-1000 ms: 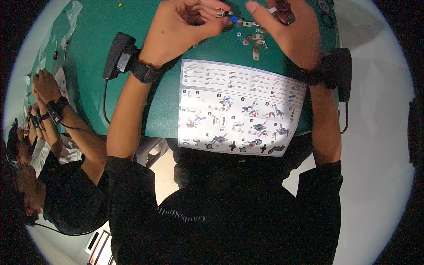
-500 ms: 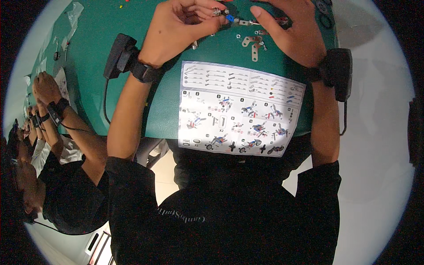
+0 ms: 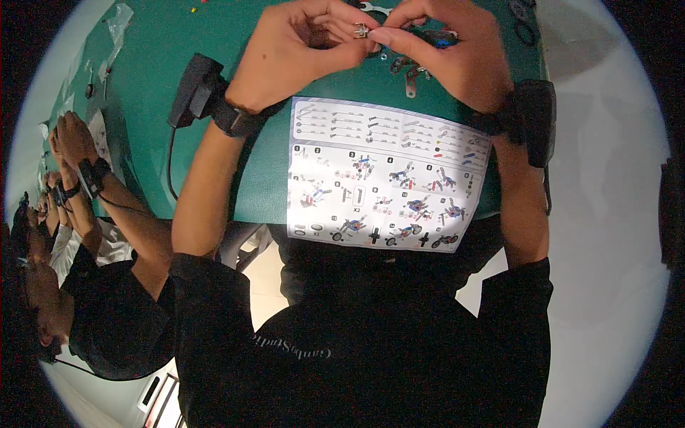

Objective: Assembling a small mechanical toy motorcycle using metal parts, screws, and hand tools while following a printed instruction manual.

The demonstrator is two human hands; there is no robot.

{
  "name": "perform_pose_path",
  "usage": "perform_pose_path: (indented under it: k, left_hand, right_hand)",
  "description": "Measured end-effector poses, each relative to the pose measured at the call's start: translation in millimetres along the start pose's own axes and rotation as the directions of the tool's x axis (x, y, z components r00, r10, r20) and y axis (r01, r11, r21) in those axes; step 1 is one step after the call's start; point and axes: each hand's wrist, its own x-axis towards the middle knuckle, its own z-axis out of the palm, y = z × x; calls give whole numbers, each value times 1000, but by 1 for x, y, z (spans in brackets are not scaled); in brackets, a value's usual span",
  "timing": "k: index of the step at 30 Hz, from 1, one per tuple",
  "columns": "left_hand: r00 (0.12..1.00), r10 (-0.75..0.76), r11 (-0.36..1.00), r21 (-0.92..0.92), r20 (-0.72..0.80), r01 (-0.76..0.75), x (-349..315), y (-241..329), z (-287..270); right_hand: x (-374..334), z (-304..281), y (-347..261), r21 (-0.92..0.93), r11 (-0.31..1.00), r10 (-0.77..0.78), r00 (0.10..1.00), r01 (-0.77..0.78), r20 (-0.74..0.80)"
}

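At the far part of the table my hands meet fingertip to fingertip. My left hand (image 3: 296,53) is closed on a small silver metal bracket (image 3: 360,31). Thumb and forefinger of my right hand (image 3: 453,57) are pinched together right beside the bracket; what they hold, if anything, is hidden. A partly built piece with blue and dark parts (image 3: 444,43) shows under my right palm; whether that hand holds it too, I cannot tell. Flat perforated metal strips (image 3: 411,85) lie just below, partly covered by the right hand. A small nut (image 3: 384,56) lies between the hands.
A printed instruction sheet (image 3: 389,175) hangs over the near edge of the green table (image 3: 150,135). Behind my fingers lies an open-ended wrench (image 3: 376,8). Black rings (image 3: 526,32) sit at the far right, clear plastic wrapping (image 3: 114,28) at the left. A co-worker's hands (image 3: 75,139) are at the left edge.
My right hand has moved left and pinched its fingers beside the left hand's. The blue-and-metal piece, before stretched between my hands, is now under the right palm.
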Motion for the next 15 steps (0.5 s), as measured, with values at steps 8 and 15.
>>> perform_pose_path:
  k: [8, 15]
  left_hand:
    - [1000, 19, 1000, -8, 9, -19, 2, -2, -2]
    - [1000, 0, 1000, 1, 6, 0, 2, -2, -3]
  right_hand:
    - [0, -2, -1, 21, 1000, -12, 1000, 12, 19]
    - [3, -5, -9, -19, 1000, 10, 999, -9, 48]
